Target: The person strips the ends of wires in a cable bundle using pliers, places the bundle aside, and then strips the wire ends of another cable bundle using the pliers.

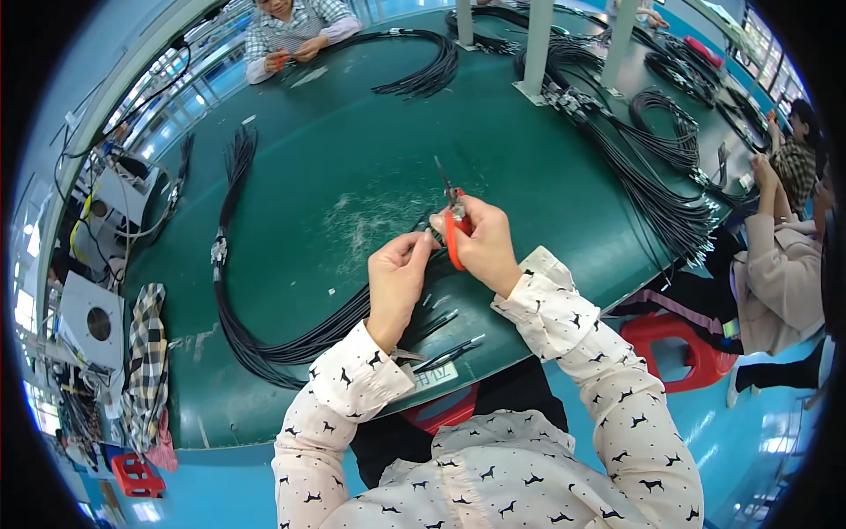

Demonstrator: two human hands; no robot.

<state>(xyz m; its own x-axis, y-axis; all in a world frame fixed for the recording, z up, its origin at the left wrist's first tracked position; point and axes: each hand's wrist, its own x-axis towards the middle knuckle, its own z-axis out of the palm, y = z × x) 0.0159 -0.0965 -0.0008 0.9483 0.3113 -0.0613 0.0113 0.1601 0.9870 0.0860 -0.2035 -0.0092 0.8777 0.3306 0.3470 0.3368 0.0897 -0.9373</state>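
Observation:
Near the front edge of the green table (291,194), my right hand (490,245) is closed round a pair of red-handled scissors (453,238). Their blades point up and away from me. Just to the left, my left hand (395,284) pinches the end of a thin black cable between thumb and fingertips. The fingers of both hands almost meet, and they partly hide the cable end. From beneath my left hand a bundle of black cables (226,304) curves left and then away across the table. Loose cable ends (449,353) lie below my left wrist.
More black cable bundles (648,189) lie at the right, beside white posts (535,53). Opposite me a person (295,35) handles cables; other people sit at the right. White machines (92,322) and a checked cloth (144,370) are at the left. Red stools (674,353) stand on the blue floor.

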